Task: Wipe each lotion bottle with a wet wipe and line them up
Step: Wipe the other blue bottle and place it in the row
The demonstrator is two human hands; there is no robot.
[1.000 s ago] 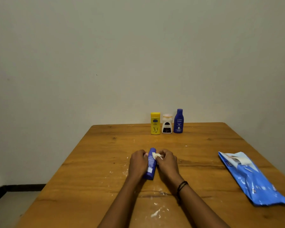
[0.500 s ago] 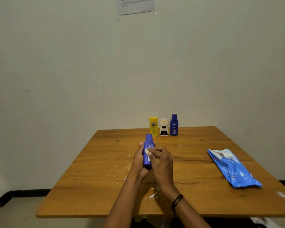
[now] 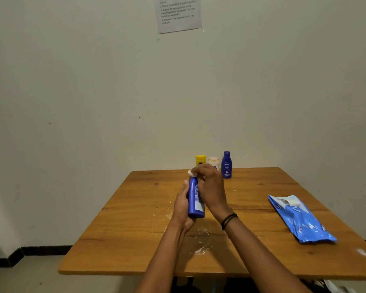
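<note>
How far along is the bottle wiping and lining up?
Done: yellow bottle, white bottle and blue bottle stand in a row; wiped or not, unclear. In hand: left hand grips a fourth bottle, right hand rubs its top with a wipe. Left: finish it, join the row.

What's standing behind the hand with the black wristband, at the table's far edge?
The tops of a yellow bottle and a white bottle show above the right hand; their lower parts are covered. A dark blue bottle stands beside them, fully visible.

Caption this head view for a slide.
Left hand holds a blue lotion bottle; right hand presses a wet wipe to its top.
</note>
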